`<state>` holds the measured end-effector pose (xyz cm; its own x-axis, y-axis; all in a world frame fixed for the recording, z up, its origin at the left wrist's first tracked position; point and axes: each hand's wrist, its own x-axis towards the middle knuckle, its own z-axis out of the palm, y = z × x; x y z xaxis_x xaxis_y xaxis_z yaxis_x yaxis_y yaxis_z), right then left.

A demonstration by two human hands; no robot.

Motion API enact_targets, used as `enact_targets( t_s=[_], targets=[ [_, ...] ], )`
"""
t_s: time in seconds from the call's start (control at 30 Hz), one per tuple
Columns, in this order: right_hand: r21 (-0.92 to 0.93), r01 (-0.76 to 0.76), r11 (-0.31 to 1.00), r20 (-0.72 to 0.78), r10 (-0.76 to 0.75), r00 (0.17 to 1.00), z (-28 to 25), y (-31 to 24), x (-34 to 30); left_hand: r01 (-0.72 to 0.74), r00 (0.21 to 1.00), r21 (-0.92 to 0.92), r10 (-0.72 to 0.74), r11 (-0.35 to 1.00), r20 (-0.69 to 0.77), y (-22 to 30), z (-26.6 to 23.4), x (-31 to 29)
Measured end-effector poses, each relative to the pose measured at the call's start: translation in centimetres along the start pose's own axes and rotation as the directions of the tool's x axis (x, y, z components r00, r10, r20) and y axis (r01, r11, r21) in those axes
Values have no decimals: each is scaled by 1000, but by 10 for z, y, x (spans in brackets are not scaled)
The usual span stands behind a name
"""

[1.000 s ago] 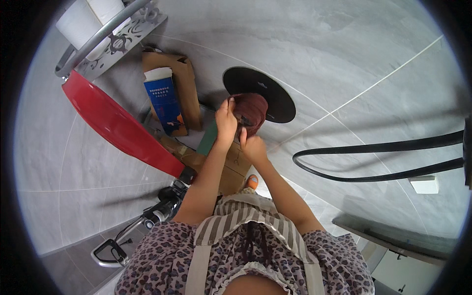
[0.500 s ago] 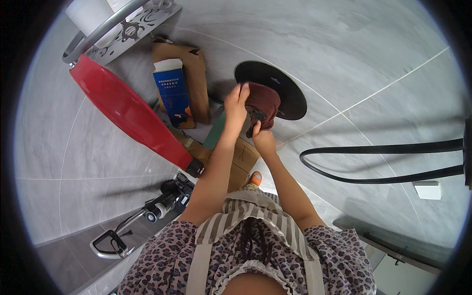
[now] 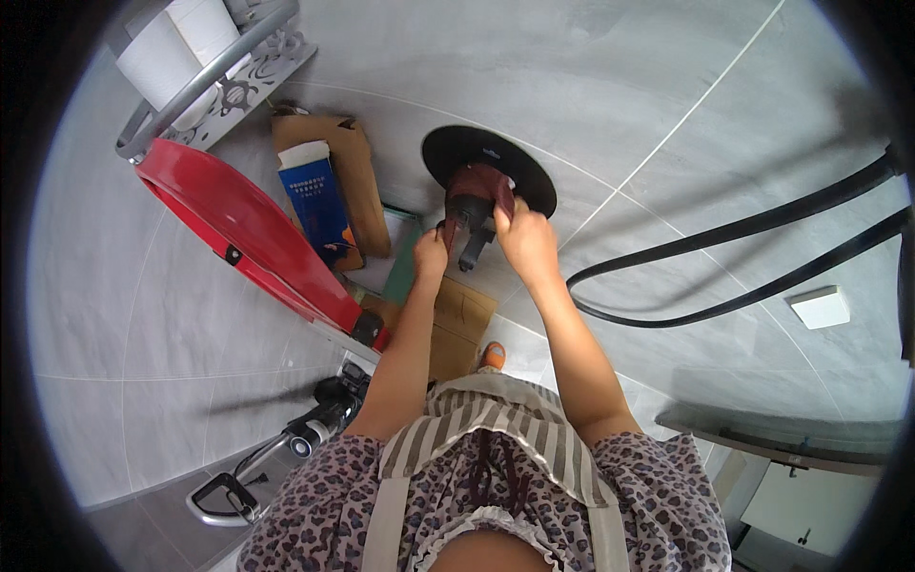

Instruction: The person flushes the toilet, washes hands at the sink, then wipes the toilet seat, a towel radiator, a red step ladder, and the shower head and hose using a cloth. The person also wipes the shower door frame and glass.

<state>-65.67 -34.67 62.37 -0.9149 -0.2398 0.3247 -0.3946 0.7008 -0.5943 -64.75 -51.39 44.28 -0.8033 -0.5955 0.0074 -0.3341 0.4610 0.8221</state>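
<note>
A dark maroon cloth (image 3: 480,178) is looped over the far side of a black fixture (image 3: 467,212), which stands out from a round black disc (image 3: 448,148) against the tiled wall. A short black stem points down from the fixture toward me. My left hand (image 3: 431,254) is closed on one end of the cloth, left of the fixture. On the right, my right hand (image 3: 527,243) grips the other end, its fingers wrapped round it.
At left stands a long red panel (image 3: 243,224) with a grey tube. Behind it are a blue box (image 3: 316,210), brown cardboard (image 3: 357,181) and paper rolls (image 3: 162,62) on a shelf. A black loop (image 3: 686,321) juts in at right. A vacuum cleaner (image 3: 319,424) lies lower left.
Bunched cloth that covered the fixture is now drawn back around its far side, baring its front. My hands have moved apart, the left one lower, the right one higher. The view has shifted slightly.
</note>
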Motion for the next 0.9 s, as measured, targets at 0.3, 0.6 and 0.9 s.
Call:
enact_targets(
  t_s=[0.3, 0.6, 0.9],
  targets=[
    [-234, 107, 966, 598, 56, 799, 111, 165, -201, -393, 845, 255, 457, 883, -279, 101, -72, -83],
    [647, -760, -62, 757, 177, 629, 25, 74, -112, 277, 812, -958, -550, 71, 194, 67, -47, -33],
    [766, -624, -156, 625, -48, 779, -32, 30, -16, 74, 986, -934, -169, 349, 15, 200, -101, 1]
  ],
)
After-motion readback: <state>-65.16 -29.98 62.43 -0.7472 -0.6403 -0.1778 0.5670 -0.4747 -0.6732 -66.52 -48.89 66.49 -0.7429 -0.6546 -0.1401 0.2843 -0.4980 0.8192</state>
